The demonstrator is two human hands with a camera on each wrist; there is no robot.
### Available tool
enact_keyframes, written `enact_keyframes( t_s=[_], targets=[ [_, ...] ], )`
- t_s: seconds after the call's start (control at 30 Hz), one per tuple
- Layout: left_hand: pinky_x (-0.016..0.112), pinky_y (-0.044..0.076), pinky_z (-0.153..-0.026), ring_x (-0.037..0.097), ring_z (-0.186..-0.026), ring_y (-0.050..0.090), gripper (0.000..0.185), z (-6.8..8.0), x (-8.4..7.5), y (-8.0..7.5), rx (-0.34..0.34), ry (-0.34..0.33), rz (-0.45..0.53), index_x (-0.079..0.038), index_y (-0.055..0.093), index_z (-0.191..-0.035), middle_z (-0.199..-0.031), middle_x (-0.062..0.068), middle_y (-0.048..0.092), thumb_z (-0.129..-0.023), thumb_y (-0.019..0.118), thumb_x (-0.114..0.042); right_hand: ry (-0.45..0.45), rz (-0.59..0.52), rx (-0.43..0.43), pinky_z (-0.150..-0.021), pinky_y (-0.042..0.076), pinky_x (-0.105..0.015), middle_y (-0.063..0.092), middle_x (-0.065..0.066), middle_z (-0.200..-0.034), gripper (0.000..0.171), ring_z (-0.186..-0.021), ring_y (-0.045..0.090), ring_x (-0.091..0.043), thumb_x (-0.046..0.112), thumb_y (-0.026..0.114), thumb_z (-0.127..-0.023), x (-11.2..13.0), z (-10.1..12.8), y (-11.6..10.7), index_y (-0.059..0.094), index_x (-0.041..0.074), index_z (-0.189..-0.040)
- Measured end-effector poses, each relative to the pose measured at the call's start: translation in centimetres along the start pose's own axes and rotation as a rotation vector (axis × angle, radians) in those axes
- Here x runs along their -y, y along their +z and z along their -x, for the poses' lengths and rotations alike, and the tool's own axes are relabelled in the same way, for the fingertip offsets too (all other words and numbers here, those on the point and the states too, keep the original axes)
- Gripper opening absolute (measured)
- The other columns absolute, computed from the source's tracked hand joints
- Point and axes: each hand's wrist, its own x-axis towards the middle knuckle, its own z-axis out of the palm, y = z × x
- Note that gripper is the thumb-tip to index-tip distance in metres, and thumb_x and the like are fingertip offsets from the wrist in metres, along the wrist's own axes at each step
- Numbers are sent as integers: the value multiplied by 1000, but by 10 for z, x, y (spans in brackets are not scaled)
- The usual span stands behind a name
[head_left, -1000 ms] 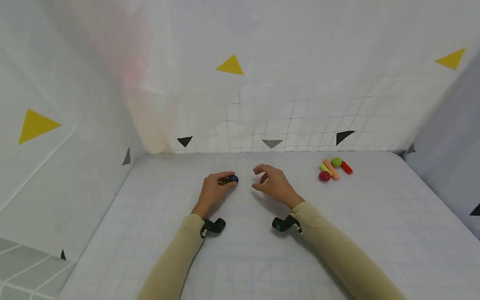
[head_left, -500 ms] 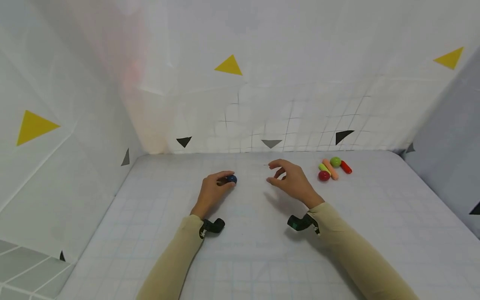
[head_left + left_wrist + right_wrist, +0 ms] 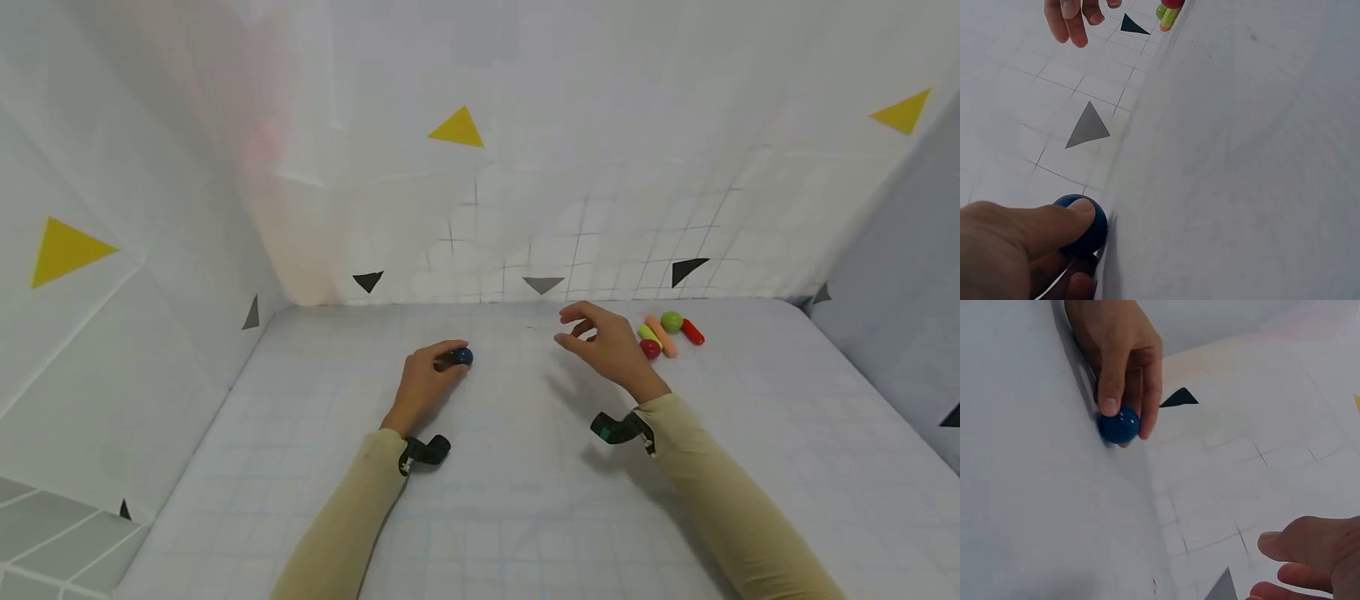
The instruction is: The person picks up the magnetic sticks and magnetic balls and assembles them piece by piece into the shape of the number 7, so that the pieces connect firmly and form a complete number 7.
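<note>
A glossy blue ball (image 3: pixel 466 357) is pinched between the thumb and fingers of my left hand (image 3: pixel 426 383), low at the tabletop left of centre. The right wrist view shows the same ball (image 3: pixel 1119 427) with the thumb on top of it. My right hand (image 3: pixel 611 346) hovers over the table to the right, thumb and fingers apart and loosely bent, holding nothing. Just beyond it lie a red ball (image 3: pixel 650 349), a yellow-green piece (image 3: pixel 649 335), an orange stick (image 3: pixel 662 337), a green ball (image 3: pixel 672 322) and a red stick (image 3: pixel 693 332).
The white table (image 3: pixel 495 500) has a faint grid. A white back wall (image 3: pixel 480 208) with yellow and dark triangles rises behind it, and side walls close off left and right. Small cameras are strapped to both wrists.
My right hand has moved right and slightly away, from near the blue ball towards the coloured pieces. The left hand stays in place with the ball.
</note>
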Motion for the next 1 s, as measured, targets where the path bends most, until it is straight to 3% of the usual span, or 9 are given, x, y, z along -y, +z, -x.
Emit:
enact_keyframes(
  t_s=[0.43, 0.83, 1.0],
  targets=[
    [42, 54, -88, 20, -98, 67, 39, -1, 4, 2, -14, 13, -2, -12, 72, -132, -113, 5, 74, -94, 79, -12, 39, 48, -106, -88, 55, -53, 71, -17, -115, 28, -102, 66, -32, 12, 76, -98, -18, 0, -35, 68, 2, -122],
    [41, 53, -88, 19, -97, 66, 39, 0, 2, 4, -21, -18, 0, -13, 72, -132, -112, 5, 73, -94, 78, -12, 124, 127, -157, -86, 55, -56, 72, -18, -113, 20, -101, 67, -39, 15, 67, -103, -36, 4, -62, 73, 6, -119],
    [40, 53, -88, 19, -97, 66, 38, 2, 2, 4, -22, -30, 6, -14, 72, -133, -111, 4, 73, -95, 78, -13, 201, 132, -146, -59, 57, -44, 70, -22, -115, 21, -102, 64, -42, 14, 64, -104, -48, 10, -75, 72, 7, -122]
  ],
)
